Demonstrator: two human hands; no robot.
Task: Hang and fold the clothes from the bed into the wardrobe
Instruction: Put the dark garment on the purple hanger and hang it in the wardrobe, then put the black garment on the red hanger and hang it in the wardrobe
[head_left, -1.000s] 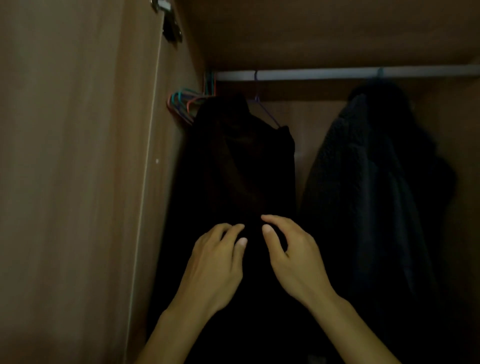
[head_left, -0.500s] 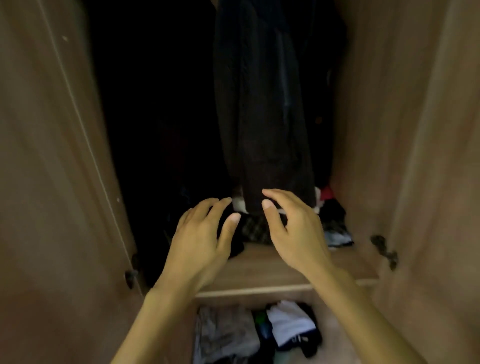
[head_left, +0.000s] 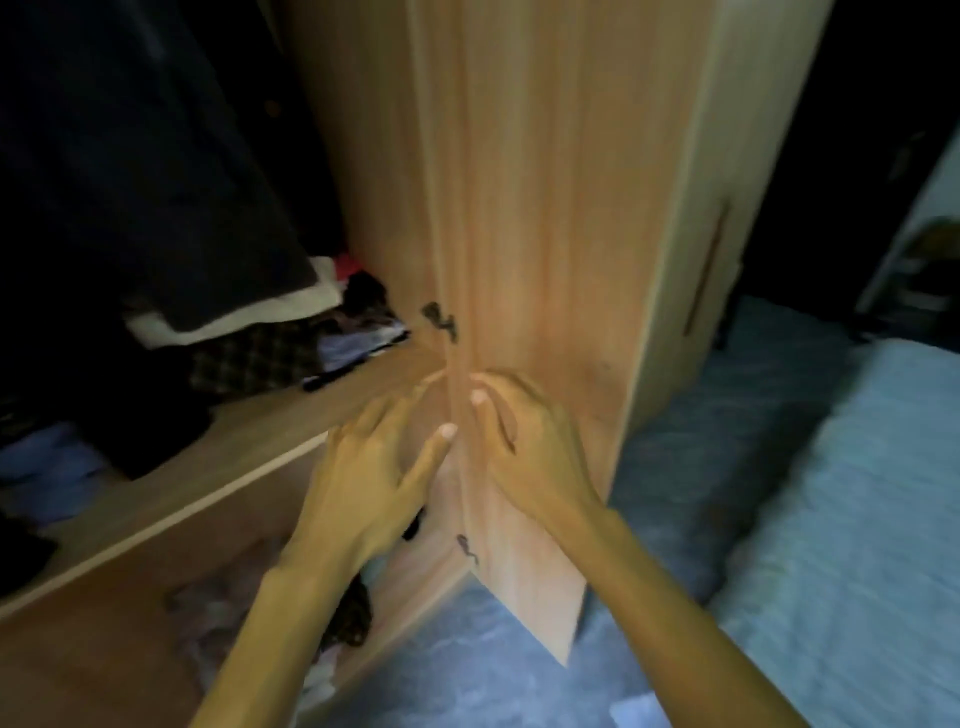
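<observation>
Your fingers are spread and loosely curled on both sides, gripping nothing: the left hand (head_left: 363, 488) hovers with its thumb stretched toward the right hand (head_left: 524, 447), the two thumb tips close but apart. Both hands are empty and hang in front of the edge of the open wardrobe door (head_left: 545, 260), a pale wood panel that is blurred here; whether the right fingertips touch it, you can't tell. Just past your left hand runs the wardrobe shelf (head_left: 249, 441), light wood with a paler front edge. On it lies a jumble of folded clothes (head_left: 270, 353): a dark checked piece, something light blue, a bit of red at the back, and darker heaps to the far left. Above them hangs a long dark garment (head_left: 156, 182), its hem with a whitish lining resting just over the pile. Below the shelf, more crumpled clothing (head_left: 348, 618) sits in the lower compartment, too blurred to sort out. Off to your right lies the bed (head_left: 857, 493), covered in light blue fabric.
</observation>
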